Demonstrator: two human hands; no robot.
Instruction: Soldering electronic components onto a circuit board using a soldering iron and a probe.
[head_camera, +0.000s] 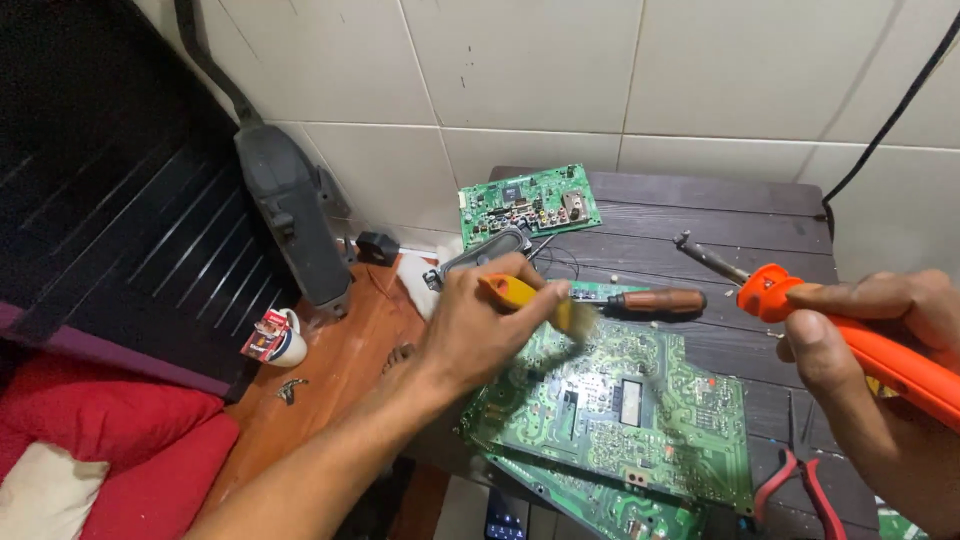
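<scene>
Two hands work over one large green circuit board lying on the dark wooden bench. The left hand has its fingers closed around the yellow handle of a small brush, whose bristles touch the board's upper left part. The right hand wraps its fingers around the orange grip of a soldering iron, its metal tip held up and away above the bench, well apart from the board.

The iron's tip could swing toward the brushing wrist or the bristles if the right hand drifts left; a hot tip would likely scorch them. The board overhangs the bench's near edge, above a second board beneath it, so hard brushing may tip it.

A brown-handled screwdriver lies just behind the board, red-handled pliers at its right, and a smaller green board sits near the tiled wall. Open bench remains at the far right.
</scene>
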